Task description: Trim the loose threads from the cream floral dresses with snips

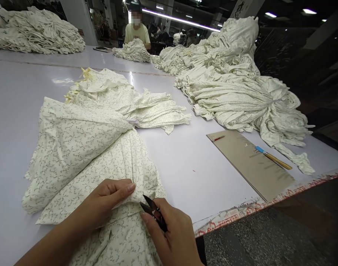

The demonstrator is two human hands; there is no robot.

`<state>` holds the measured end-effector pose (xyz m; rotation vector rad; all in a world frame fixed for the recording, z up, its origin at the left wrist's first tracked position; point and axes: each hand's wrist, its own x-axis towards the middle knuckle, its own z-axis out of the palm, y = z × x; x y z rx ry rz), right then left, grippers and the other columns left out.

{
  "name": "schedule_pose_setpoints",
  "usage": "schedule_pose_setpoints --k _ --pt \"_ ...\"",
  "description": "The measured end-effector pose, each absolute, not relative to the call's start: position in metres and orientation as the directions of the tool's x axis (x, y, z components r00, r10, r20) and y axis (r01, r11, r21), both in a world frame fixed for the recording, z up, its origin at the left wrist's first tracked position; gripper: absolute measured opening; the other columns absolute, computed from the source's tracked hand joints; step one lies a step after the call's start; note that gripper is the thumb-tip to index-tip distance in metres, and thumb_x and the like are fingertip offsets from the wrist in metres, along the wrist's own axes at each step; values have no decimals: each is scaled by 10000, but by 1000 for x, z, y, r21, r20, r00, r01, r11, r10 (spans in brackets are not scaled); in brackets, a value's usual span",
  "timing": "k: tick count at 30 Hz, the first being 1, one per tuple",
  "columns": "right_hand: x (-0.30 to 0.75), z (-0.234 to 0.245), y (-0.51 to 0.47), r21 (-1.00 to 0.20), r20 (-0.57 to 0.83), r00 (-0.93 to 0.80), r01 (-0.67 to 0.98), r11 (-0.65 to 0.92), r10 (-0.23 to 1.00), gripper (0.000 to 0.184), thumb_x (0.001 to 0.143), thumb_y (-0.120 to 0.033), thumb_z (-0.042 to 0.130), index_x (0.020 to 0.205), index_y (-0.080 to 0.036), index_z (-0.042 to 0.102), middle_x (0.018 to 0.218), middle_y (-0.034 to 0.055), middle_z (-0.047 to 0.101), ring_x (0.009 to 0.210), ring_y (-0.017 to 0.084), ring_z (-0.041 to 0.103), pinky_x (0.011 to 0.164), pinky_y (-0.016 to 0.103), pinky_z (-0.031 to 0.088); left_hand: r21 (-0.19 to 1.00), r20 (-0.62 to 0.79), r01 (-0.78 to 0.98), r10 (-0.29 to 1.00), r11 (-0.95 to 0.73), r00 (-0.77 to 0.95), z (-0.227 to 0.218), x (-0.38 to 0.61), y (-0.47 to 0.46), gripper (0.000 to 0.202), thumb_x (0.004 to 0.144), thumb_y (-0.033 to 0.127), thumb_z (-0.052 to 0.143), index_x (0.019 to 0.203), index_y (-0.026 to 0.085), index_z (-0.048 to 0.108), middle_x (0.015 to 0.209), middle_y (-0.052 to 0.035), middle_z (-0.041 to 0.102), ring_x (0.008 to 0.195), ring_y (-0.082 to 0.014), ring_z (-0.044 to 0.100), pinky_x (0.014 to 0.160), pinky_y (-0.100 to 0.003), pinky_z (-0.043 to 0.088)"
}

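A cream garment with a small green leafy print [83, 144] lies spread in front of me, its near part hanging toward me over the table's front edge. My left hand [113, 195] pinches a fold of this cloth between thumb and fingers. Just right of it, my right hand [173, 229] grips dark thread snips [154, 212], whose blades stand apart with their tips close to the pinched fold. Whether the blades touch the cloth I cannot tell. Behind the garment rests a bunched piece of the same print [110, 88] with yellow ties [87, 74] at its far end.
Large heaps of matching garments [230, 85] fill the right back; more piles lie at the far left [38, 31] and far middle [134, 50]. A grey board [241, 159] at right carries a yellow-handled tool with a blue end [274, 159] and a red pen-like item [219, 138]. A masked person [137, 31] sits beyond.
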<state>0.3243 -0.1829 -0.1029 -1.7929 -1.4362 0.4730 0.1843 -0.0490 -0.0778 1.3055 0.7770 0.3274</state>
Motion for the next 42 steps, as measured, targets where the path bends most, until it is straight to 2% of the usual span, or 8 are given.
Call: schedule_pose_setpoints --k 5,12,15,20,26,30,36,42 --pt "324 -99 -181 -742 174 269 668 -53 947 191 954 -391 482 897 -232 570 636 -45 596 531 138 548 510 211 325 946 -323 248 570 206 756 -80 183 -46 368 859 388 600 565 167 606 671 22 428 646 -124 422 646 -215 404" --pt "325 -101 -181 -743 142 260 665 -71 955 227 965 -390 464 846 -223 562 622 -43 592 515 127 546 497 208 320 953 -302 244 577 178 759 -84 184 -45 491 888 481 546 525 167 439 649 30 382 635 -125 360 630 -222 359" --pt "325 -103 -181 -725 167 247 687 -50 955 227 976 -360 444 860 -219 579 649 -31 623 537 131 572 516 208 339 934 -347 221 574 280 742 -84 183 -44 470 845 437 625 519 164 425 614 39 390 593 -107 358 612 -220 363" --pt "326 -108 -186 -653 293 248 757 4 923 193 962 -366 487 895 -219 593 639 -28 641 540 147 586 532 222 357 802 -480 170 447 573 755 -87 183 -42 352 810 407 673 601 130 615 500 13 511 451 -92 415 493 -223 356" --pt "327 -110 -188 -479 452 191 876 56 871 143 978 -321 500 970 -202 580 662 -16 649 550 152 582 546 250 341 751 -498 118 441 649 747 -84 183 -41 322 785 365 716 605 104 658 543 -47 645 465 -105 527 503 -208 425" --pt "325 -109 -184 -421 473 138 903 85 870 165 997 -323 466 970 -197 570 655 -11 646 549 158 567 556 261 329 738 -504 97 450 668 737 -81 184 -42 326 751 343 748 560 106 630 502 -27 624 438 -88 505 472 -183 406" --pt "321 -111 -180 -534 462 202 841 89 863 173 996 -320 454 977 -210 585 695 -14 678 570 155 594 558 245 353 788 -489 147 462 597 740 -87 185 -40 349 760 361 722 545 124 581 491 14 511 446 -73 400 473 -192 354" --pt "320 -107 -185 -759 148 308 644 -91 940 258 954 -404 472 805 -225 584 592 -38 571 503 130 524 489 204 338 877 -415 191 497 440 762 -87 183 -40 397 806 374 660 521 151 496 582 28 432 539 -97 370 546 -215 349"
